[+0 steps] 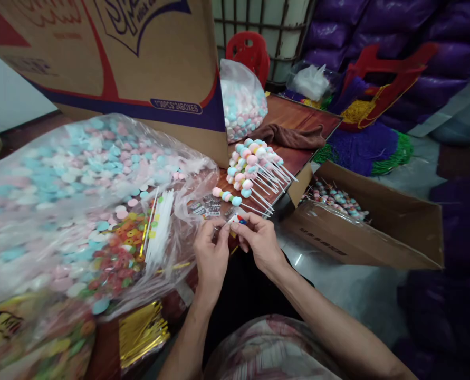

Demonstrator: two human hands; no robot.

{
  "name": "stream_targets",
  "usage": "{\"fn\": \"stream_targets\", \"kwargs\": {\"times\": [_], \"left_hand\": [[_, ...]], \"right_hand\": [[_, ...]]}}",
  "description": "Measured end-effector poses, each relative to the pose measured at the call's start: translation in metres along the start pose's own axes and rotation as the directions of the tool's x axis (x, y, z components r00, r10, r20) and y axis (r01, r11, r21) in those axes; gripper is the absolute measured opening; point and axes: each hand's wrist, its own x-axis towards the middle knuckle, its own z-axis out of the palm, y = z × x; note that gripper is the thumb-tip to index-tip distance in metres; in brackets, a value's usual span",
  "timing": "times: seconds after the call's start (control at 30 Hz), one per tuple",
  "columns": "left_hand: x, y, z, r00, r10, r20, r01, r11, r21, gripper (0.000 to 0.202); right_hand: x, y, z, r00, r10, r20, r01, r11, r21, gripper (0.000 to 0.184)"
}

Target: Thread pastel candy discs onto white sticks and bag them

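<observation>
- Far left, a tall carton blocks my view.
- Marshmallow skewers lie just beyond my left hand and right hand.
- I pinch a small coloured piece between both, mostly covered.

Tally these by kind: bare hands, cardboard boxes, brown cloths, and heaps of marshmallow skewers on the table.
Bare hands: 2
Brown printed cardboard boxes: 2
Brown cloth: 1
Heap of pastel marshmallow skewers on the brown table: 1
Total: 6

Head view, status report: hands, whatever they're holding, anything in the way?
Left hand and right hand close together, both pinching. Small multicoloured piece between them, too small to identify. Single candy skewer just beyond; nothing seen blocking.
</observation>
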Motion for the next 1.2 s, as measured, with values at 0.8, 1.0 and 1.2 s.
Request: {"fn": "stream_targets", "kwargs": {"times": [0.8, 1.0, 1.2], "left_hand": [[-0.008, 0.015, 0.013, 0.900, -0.435, -0.031, 0.303, 0.675, -0.672, 0.037], [-0.002, 0.014, 0.010, 0.902, -0.431, 0.034, 0.327, 0.630, -0.705, 0.036], [0.002, 0.011, 0.013, 0.912, -0.399, -0.096, 0.227, 0.687, -0.691, 0.030]], "right_hand": [[-0.007, -0.008, -0.009, 0.977, -0.189, 0.095, 0.208, 0.935, -0.288, 0.052], [0.002, -0.003, -0.013, 0.985, -0.130, 0.111, 0.155, 0.952, -0.265, 0.055], [0.001, -0.006, -0.009, 0.981, -0.152, 0.124, 0.174, 0.965, -0.194, 0.035]]}}
